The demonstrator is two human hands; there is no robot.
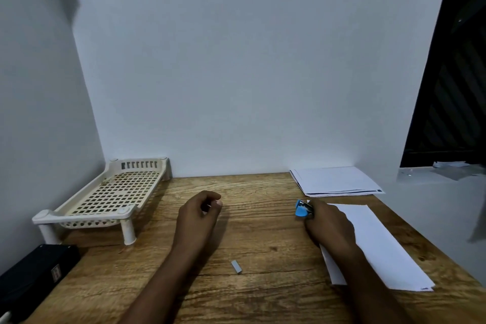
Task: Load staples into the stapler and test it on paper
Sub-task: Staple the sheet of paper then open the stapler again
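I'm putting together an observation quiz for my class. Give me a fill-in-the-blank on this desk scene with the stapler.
1. The right hand grips a stapler coloured ___.
2. The loose staple strip lies on a table made of ___.
3. The cream plastic rack stands in the table's far ___ corner.
4. A white sheet of ___ lies under the right hand.

Missing words: blue; wood; left; paper.

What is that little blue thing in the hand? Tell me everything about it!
It is a small stapler, bright blue plastic by its look, with grey metal showing under the blue top. The right hand grips its back end, so only the front pokes out, pointing left. It is at the far corner of a white paper sheet on the wooden table.
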